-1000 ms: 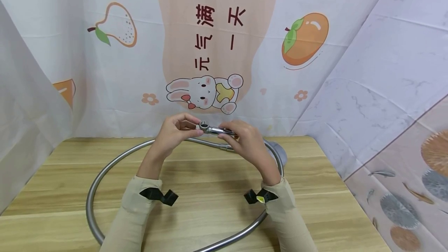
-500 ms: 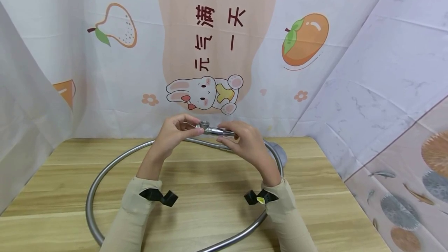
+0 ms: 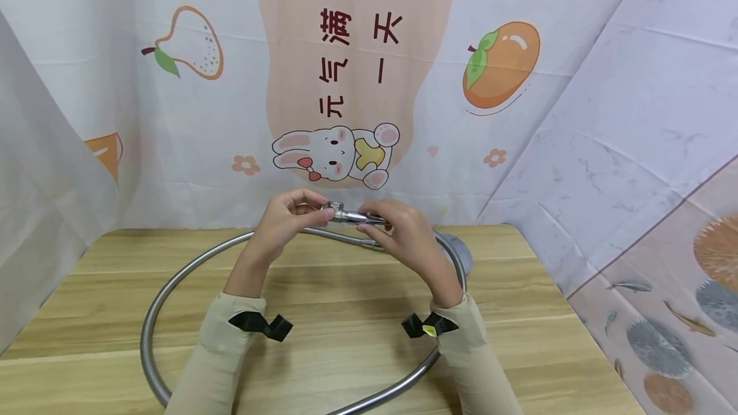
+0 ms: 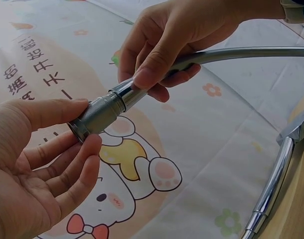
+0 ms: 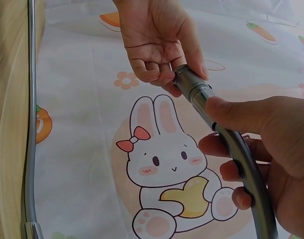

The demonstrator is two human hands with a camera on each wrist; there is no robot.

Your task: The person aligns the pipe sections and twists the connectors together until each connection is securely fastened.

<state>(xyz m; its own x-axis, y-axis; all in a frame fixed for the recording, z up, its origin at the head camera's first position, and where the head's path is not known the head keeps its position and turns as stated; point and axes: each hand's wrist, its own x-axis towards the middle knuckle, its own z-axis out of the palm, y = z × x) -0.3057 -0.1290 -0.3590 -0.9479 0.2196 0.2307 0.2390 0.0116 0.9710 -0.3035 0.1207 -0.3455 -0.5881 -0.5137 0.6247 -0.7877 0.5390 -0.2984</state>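
A short metal pipe fitting (image 4: 96,118) with a threaded side opening meets the chrome end nut (image 4: 127,93) of a flexible shower hose (image 4: 251,52), in line with it. My left hand (image 3: 277,223) pinches the fitting by its free end, between thumb and fingertips. From the other side my right hand (image 3: 406,229) grips the hose end, thumb on the chrome nut and fingers curled under the hose. Both hands hold the parts above the table's far edge. The joint between nut and fitting shows in both wrist views.
The grey hose lies in a wide loop around both forearms on the wooden table (image 3: 323,338). Its other end joins a shower head (image 3: 459,253), partly hidden behind the right wrist. A printed curtain (image 3: 202,114) hangs right behind the table.
The fitting has turned about its long axis, so its round side opening, which faced the head camera, now tips away. Both hands stay in nearly the same place.
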